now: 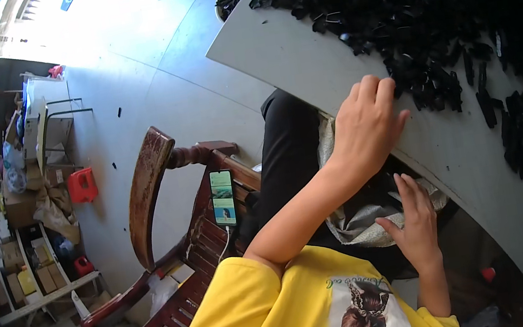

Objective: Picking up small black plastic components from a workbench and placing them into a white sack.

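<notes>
My left hand (367, 124) lies palm down on the near edge of the grey table (299, 56), fingertips almost touching a big heap of small black plastic parts (399, 1). It holds nothing. More black parts (516, 125) lie scattered to the right on the table. My right hand (414, 215) hovers lower, under the table edge, fingers spread over a grey cloth bag (358, 223) in my lap. Whether it touches the bag's rim is unclear.
A dark wooden chair (147, 187) stands at my left, with a lit phone (223, 198) on a white cable propped on its armrest. Shelves with boxes (27, 266) and a red container (82, 185) stand on the concrete floor far left.
</notes>
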Action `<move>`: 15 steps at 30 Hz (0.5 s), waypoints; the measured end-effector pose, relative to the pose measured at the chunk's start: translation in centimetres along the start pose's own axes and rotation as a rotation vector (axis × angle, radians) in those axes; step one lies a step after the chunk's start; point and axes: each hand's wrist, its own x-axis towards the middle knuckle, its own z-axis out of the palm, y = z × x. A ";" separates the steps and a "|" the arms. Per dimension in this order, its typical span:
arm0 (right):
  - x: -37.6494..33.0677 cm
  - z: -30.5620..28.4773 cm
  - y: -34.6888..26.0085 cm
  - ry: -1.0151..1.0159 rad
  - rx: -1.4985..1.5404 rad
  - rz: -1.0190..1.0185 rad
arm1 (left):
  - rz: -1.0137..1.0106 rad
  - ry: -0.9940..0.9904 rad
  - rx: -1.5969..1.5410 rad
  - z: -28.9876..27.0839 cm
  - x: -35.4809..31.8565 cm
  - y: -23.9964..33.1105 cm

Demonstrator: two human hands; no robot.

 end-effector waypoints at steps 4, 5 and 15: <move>0.5 -1.5 -0.1 -0.061 0.086 -0.048 | -0.023 -0.016 0.092 0.5 0.9 -1.0; 0.6 -2.3 -0.1 -0.074 0.068 -0.024 | -0.013 -0.030 0.075 0.8 1.1 -0.9; 3.5 -6.8 3.3 0.389 0.054 0.010 | 0.066 -0.180 0.127 -2.1 0.7 -0.9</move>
